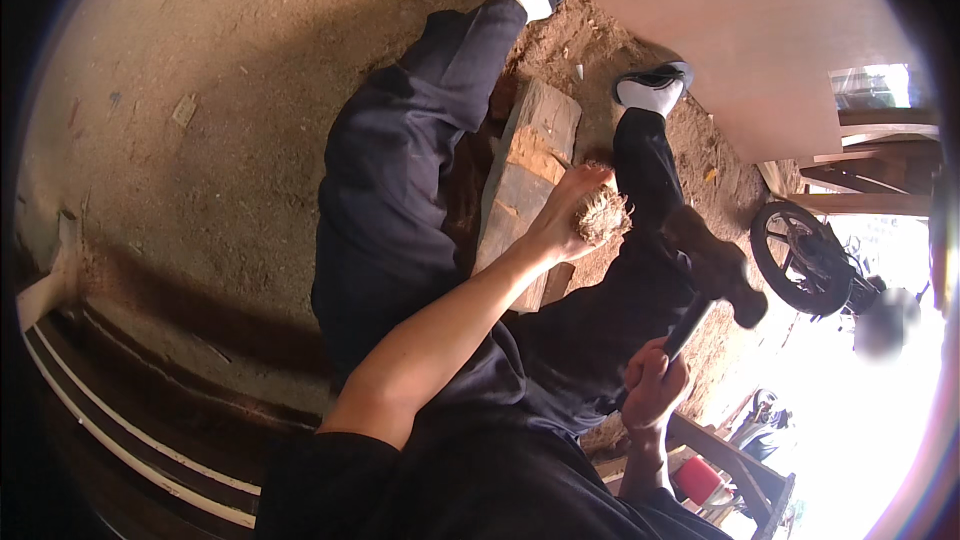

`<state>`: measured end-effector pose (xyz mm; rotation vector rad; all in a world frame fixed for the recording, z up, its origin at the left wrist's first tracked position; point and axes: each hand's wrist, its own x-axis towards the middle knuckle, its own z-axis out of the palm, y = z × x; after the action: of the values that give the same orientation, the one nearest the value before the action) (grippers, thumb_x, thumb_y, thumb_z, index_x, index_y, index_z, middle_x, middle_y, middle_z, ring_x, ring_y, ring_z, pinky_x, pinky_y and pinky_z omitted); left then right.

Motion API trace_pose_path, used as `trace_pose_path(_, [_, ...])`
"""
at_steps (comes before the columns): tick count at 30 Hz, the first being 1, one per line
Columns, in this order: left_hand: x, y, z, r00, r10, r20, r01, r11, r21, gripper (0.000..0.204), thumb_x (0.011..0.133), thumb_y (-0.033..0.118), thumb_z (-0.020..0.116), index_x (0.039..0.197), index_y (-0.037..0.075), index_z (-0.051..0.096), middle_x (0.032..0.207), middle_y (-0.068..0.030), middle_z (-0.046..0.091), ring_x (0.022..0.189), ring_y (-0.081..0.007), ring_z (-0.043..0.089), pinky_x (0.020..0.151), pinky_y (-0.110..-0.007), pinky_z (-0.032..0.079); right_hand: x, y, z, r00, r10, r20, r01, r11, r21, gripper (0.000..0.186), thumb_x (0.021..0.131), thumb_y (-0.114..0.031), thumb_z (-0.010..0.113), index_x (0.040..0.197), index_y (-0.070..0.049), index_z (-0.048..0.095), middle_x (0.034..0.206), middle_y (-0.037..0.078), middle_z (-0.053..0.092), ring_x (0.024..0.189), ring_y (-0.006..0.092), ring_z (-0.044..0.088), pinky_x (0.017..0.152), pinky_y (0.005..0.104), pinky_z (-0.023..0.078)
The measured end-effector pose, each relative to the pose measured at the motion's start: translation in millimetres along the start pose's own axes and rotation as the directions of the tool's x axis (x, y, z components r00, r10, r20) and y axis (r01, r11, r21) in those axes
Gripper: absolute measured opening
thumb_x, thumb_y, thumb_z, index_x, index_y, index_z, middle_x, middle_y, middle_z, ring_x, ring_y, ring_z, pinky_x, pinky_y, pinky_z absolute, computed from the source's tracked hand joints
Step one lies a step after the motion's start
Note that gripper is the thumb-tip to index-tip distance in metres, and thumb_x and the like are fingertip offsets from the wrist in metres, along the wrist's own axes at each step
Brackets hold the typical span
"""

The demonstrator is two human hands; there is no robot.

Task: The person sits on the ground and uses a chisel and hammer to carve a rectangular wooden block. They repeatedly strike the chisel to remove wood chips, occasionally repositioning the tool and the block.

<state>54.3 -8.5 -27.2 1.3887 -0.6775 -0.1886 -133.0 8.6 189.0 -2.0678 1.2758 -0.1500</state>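
Note:
My left hand (570,202) is closed around a frayed wooden handle (604,216), whose splintered, mushroomed top faces up. Whatever is at its lower end is hidden by the hand. Below it, a thick, rough timber block (512,185) lies lengthwise between my legs, with a paler cut patch near its upper part. On the right, my right hand (655,385) grips a hammer (690,324) by its dark handle. The hammer's metal head is raised above my right thigh, apart from the frayed handle, and slightly blurred.
Wood dust and chips cover the dirt floor (230,140). A large flat board (740,30) lies at the far right, past my sandalled feet. Further right are stacked timbers (870,203) and a motorbike wheel (800,258). Long pale strips (150,465) lie at the lower left.

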Motion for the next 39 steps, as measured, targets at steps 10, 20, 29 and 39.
trace_pose_path(10, [-11.6,-29.0,27.4,0.757,-0.575,0.311,0.516,0.234,-0.824,0.016,0.092,0.016,0.072,0.101,0.012,0.059,0.093,-0.0013,0.061,0.085,-0.0150,0.062,0.078,-0.033,0.053,6.9,-7.1,-5.4,1.000,0.008,0.013,-0.009,0.997,0.081,0.029,0.101,-0.029,0.058,0.085,-0.005,0.062,0.059,0.001,0.054,0.052,0.0109,0.051,0.050,0.0283,0.040])
trace_pose_path(20, [5.4,12.2,-3.1,0.998,0.005,0.060,-0.007,0.999,0.032,0.036,0.078,0.006,0.079,0.108,0.009,0.060,0.102,-0.0106,0.061,0.093,-0.0263,0.063,0.081,-0.038,0.052,8.9,-4.8,5.7,0.998,0.008,0.056,-0.007,1.000,-0.019,0.027,0.101,-0.025,0.058,0.084,-0.004,0.058,0.058,0.005,0.053,0.050,0.0107,0.051,0.048,0.0304,0.039])
trace_pose_path(29, [4.8,13.2,10.2,0.885,-0.432,0.174,0.418,0.573,-0.704,0.011,0.094,0.015,0.068,0.098,0.011,0.059,0.092,-0.0012,0.059,0.086,-0.0154,0.060,0.074,-0.030,0.052,15.3,15.2,2.5,0.996,0.034,0.082,-0.023,0.991,-0.131,0.033,0.104,-0.033,0.057,0.082,-0.008,0.058,0.058,-0.003,0.050,0.049,0.0055,0.045,0.045,0.0255,0.034])
trace_pose_path(39, [2.8,-17.4,17.6,0.823,-0.450,0.347,0.563,0.565,-0.603,0.048,0.081,0.013,0.081,0.122,0.009,0.057,0.103,-0.0072,0.064,0.099,-0.0251,0.064,0.085,-0.040,0.055,15.2,-1.1,12.9,0.983,0.098,0.157,-0.065,0.977,-0.204,0.035,0.104,-0.032,0.057,0.080,-0.007,0.056,0.060,0.000,0.052,0.050,0.0074,0.047,0.046,0.0286,0.036])
